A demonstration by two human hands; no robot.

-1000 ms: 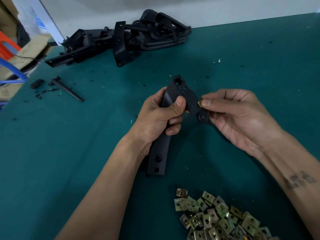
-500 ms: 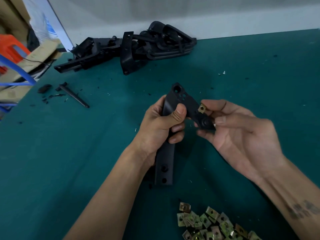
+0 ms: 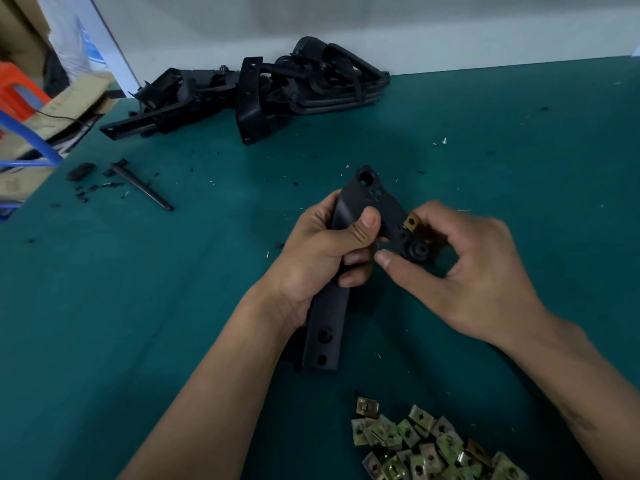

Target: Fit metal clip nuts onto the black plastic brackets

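Observation:
My left hand [image 3: 322,251] grips a long black plastic bracket [image 3: 329,323] around its middle, thumb across the front, and holds it upright over the table. A brass-coloured clip nut [image 3: 412,222] sits on the right edge of the bracket's angled upper arm. My right hand [image 3: 478,271] curls round that arm's end. Its fingers are behind the clip nut and the round boss, and its thumb lies just below them. A heap of several clip nuts [image 3: 426,448] lies on the table near the bottom edge.
A pile of black plastic brackets [image 3: 263,91] lies at the back of the green table [image 3: 138,289]. A thin black rod [image 3: 142,185] and small black scraps lie at the left. Cardboard and a blue frame stand beyond the table's left edge.
The clip nut went from a pinch in my right fingers onto the bracket's edge. My right hand turned, its thumb dropping below the boss. My left hand kept its grip.

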